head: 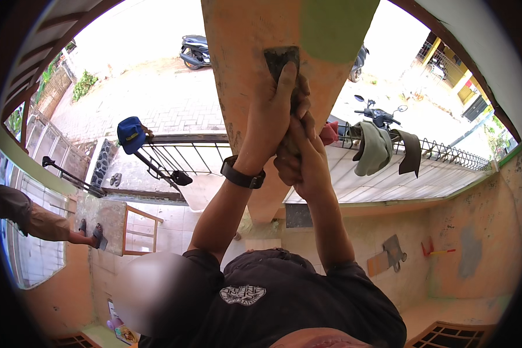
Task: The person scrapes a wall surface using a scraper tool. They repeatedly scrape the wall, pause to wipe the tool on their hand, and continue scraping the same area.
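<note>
Straight ahead is a pillar (239, 48) with worn orange paint and a green painted patch (336, 30). Against its face lies the dark, stained blade of a scraper (280, 56). My left hand (267, 106), with a black watch on the wrist, grips the scraper's upper part, its thumb lying along the blade. Just below, my right hand (304, 158) is wrapped around the lower part of the tool, touching the left fingers. Both hands hide most of the handle.
Another person's feet (89, 232) stand on a worn wooden table (102, 217) at left. A blue cap (131, 135) and grey cloth (373, 148) hang on the metal railings. Scraps (391, 254) and a red-and-yellow tool (437, 251) lie at right. A motorbike (376, 115) stands outside.
</note>
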{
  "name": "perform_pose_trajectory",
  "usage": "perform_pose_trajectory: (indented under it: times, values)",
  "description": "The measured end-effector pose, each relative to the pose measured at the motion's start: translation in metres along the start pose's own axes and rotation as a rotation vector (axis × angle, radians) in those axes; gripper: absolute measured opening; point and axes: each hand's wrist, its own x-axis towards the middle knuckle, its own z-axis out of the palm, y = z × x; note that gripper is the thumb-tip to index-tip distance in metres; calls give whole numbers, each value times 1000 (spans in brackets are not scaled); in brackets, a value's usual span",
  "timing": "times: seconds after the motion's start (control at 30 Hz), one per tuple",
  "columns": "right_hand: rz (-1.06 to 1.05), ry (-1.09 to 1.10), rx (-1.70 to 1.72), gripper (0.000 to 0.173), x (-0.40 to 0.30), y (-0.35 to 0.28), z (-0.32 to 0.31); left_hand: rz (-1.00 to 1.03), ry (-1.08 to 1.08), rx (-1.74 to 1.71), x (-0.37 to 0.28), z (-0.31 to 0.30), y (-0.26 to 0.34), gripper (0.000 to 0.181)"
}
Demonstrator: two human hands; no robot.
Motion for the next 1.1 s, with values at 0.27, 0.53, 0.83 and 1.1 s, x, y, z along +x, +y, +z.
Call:
perform_pose_trajectory:
  times: [0.27,0.53,0.83,1.1]
  values:
    - [22,18,-31,20,-2,-7,3,36,-42,36,4,-1,1,43]
    - [-7,-29,-32,25,2,-18,11,25,-32,14,7,6,12,42]
    - [9,-31,-30,32,2,-24,13,23,-77,5,10,6,16,41]
    - [15,-6,-22,18,4,-22,11,63,-72,28,13,7,15,42]
